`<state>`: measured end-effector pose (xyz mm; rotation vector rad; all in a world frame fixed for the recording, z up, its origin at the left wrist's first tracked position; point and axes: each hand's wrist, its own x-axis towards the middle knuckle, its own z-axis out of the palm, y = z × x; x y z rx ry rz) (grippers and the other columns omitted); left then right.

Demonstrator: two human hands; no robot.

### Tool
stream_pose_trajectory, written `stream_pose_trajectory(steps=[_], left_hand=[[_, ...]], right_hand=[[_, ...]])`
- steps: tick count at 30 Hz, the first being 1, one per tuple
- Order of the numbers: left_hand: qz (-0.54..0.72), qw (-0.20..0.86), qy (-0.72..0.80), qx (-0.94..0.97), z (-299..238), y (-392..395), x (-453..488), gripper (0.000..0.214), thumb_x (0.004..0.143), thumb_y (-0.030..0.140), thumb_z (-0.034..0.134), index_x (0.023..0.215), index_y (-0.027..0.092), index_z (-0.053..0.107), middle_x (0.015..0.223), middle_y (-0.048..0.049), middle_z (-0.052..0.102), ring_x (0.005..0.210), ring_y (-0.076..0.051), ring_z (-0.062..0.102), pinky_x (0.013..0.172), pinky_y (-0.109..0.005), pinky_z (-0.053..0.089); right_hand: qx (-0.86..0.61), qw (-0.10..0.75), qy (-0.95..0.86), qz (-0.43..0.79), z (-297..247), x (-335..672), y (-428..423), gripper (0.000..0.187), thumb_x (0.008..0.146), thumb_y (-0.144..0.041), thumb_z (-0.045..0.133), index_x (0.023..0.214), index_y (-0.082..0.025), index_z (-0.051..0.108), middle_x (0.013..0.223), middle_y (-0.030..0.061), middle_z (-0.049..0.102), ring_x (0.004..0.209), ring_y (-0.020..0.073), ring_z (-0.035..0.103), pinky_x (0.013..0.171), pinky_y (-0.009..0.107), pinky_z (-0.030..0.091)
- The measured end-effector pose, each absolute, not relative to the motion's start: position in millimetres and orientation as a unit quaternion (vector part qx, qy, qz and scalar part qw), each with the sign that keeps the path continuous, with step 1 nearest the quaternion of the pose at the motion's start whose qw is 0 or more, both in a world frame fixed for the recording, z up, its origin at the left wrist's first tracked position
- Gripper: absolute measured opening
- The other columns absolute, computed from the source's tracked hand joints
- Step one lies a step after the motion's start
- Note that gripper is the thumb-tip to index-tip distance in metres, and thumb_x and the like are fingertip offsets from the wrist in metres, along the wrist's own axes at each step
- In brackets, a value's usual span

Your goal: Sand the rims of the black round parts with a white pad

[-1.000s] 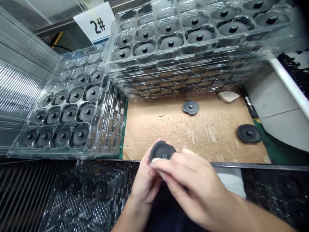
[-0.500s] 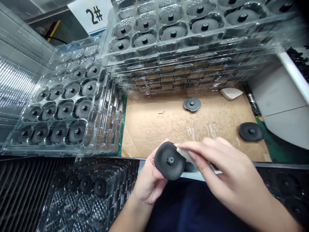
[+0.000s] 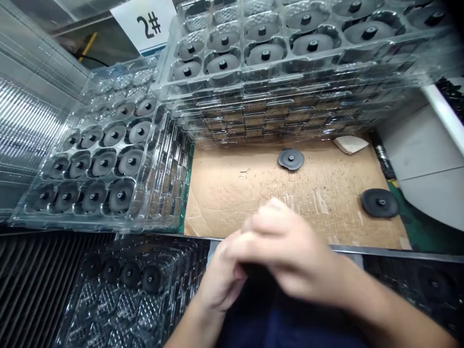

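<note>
Over the near edge of the cardboard, my left hand (image 3: 219, 278) is curled with its fingers mostly hidden behind my right hand. It had a black rubber disc with a hub in its grip half a second ago; that disc is now covered by the right hand. My right hand (image 3: 279, 246), smeared by motion, lies bent across the left one, fingers closed. The pale flat pad it pinched earlier is out of sight within the hand. Beyond my hands, one loose black disc (image 3: 291, 159) lies on the cardboard (image 3: 224, 193), and another disc (image 3: 380, 202) rests at its right edge.
Stacked clear trays of black discs stand at the back (image 3: 250, 79) and left (image 3: 141, 193). Another tray stack (image 3: 174, 275) sits lower left. A pale wedge-shaped pad (image 3: 350, 144) lies back right, near a white bin (image 3: 427, 145). A "2#" sign (image 3: 147, 24) is behind.
My right hand has swung left and over the disc in my left hand, hiding both the disc and the pale pad. The view has shifted slightly; the loose discs lie where they were.
</note>
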<state>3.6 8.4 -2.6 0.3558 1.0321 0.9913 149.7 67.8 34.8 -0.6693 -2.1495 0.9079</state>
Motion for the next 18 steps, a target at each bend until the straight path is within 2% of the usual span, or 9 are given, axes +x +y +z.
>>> stream_pose_trajectory(steps=[3,6,9,11,13,15,18], left_hand=[[0.484,0.758,0.417,0.129,0,6,2,0.065,0.041,0.044,0.086,0.101,0.024,0.07,0.098,-0.0028,0.072,0.089,-0.022,0.067,0.08,-0.026,0.051],[0.506,0.776,0.369,0.078,1,2,-3,0.062,0.047,0.038,0.086,0.105,0.024,0.068,0.105,-0.0048,0.071,0.092,-0.022,0.068,0.08,-0.025,0.051],[0.507,0.79,0.342,0.053,0,-2,-6,0.054,0.053,0.038,0.083,0.103,0.023,0.069,0.106,-0.0048,0.071,0.09,-0.022,0.069,0.081,-0.026,0.052],[0.505,0.798,0.324,0.049,2,-6,-6,0.052,0.055,0.04,0.082,0.103,0.024,0.07,0.107,-0.0042,0.071,0.089,-0.021,0.069,0.081,-0.027,0.052],[0.505,0.803,0.313,0.053,4,-10,-5,0.053,0.055,0.04,0.082,0.104,0.025,0.069,0.108,-0.004,0.07,0.089,-0.021,0.069,0.082,-0.028,0.052],[0.512,0.795,0.32,0.063,7,-14,-2,0.053,0.056,0.037,0.082,0.105,0.024,0.069,0.109,-0.0042,0.07,0.09,-0.02,0.068,0.082,-0.027,0.051],[0.533,0.763,0.356,0.082,10,-21,2,0.049,0.058,0.028,0.083,0.105,0.024,0.068,0.102,-0.0021,0.071,0.091,-0.016,0.066,0.08,-0.021,0.05]], right_hand=[[-0.424,0.369,-0.756,0.334,-4,164,84,0.027,0.089,-0.013,0.046,0.1,-0.023,0.069,0.086,0.0017,0.066,0.081,0.0149,0.058,0.073,0.029,0.043],[-0.488,0.36,-0.728,0.32,-54,179,90,0.023,0.088,-0.019,0.05,0.095,-0.021,0.071,0.088,0.0054,0.065,0.081,0.0182,0.061,0.071,0.032,0.048],[-0.533,0.379,-0.702,0.281,-80,188,77,0.023,0.088,-0.022,0.05,0.099,-0.019,0.07,0.107,0.0113,0.057,0.099,0.0241,0.058,0.076,0.038,0.048],[-0.556,0.399,-0.682,0.259,-75,189,63,0.025,0.091,-0.024,0.046,0.105,-0.019,0.066,0.113,0.0121,0.054,0.103,0.0241,0.056,0.073,0.037,0.049],[-0.556,0.409,-0.678,0.253,-54,185,49,0.026,0.093,-0.026,0.044,0.109,-0.021,0.063,0.109,0.0105,0.057,0.1,0.0223,0.057,0.074,0.036,0.049],[-0.518,0.404,-0.713,0.244,-25,174,35,0.03,0.094,-0.033,0.044,0.118,-0.02,0.059,0.112,0.0102,0.061,0.104,0.0234,0.057,0.083,0.04,0.046],[-0.404,0.375,-0.815,0.18,8,145,12,0.05,0.095,-0.045,0.041,0.132,-0.013,0.046,0.128,0.0136,0.057,0.122,0.0286,0.046,0.1,0.049,0.031]])
